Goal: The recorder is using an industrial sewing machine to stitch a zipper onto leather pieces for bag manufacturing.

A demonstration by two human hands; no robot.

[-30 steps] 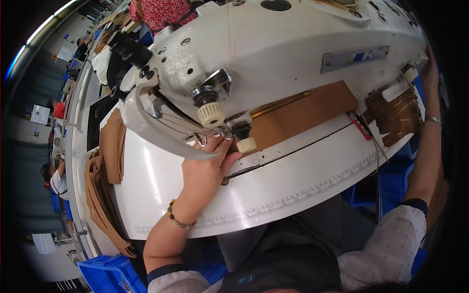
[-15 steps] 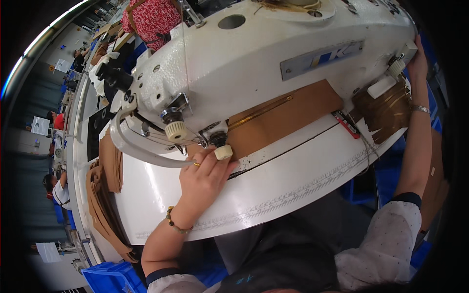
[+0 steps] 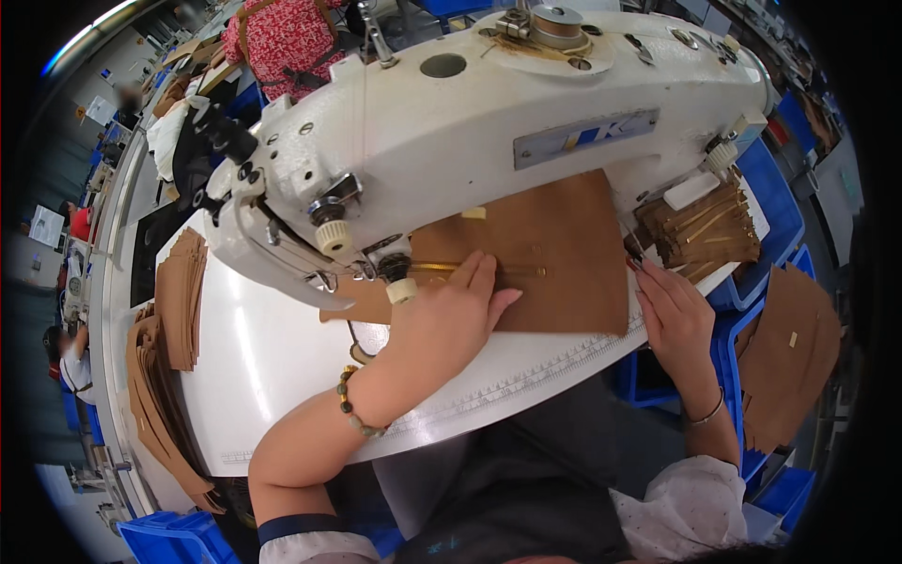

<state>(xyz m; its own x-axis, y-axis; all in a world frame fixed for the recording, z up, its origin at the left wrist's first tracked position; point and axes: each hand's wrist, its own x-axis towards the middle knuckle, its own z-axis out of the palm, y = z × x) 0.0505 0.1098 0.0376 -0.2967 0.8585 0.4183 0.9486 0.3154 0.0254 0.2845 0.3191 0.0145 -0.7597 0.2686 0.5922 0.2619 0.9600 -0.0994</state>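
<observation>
A brown flat piece (image 3: pixel 573 291), leather-like, lies under the white sewing machine (image 3: pixel 442 122), with a gold-toothed zipper strip (image 3: pixel 430 267) along it. My left hand (image 3: pixel 446 315) rests on this piece, fingers stretched over the strip, just right of the needle area. Its wrist hides part of the bed. At the piece's right edge, my right hand (image 3: pixel 678 315) pinches a small red-handled tool (image 3: pixel 633 263) between thumb and fingers; most of the tool is hidden. Right beside it lies a pile of brown pieces with gold zippers (image 3: pixel 709 228).
Stacks of brown pieces (image 3: pixel 178 301) stand left of the white machine bed (image 3: pixel 254 376), which has a ruler along its front edge. Blue bins (image 3: pixel 766 211) with more brown pieces (image 3: pixel 789 357) sit at the right. A person in a red patterned top (image 3: pixel 282 47) is beyond the machine.
My right hand has come down from the machine's right end to the red-handled tool. My left hand has moved right onto the brown piece, which now reaches nearer the bed's front edge.
</observation>
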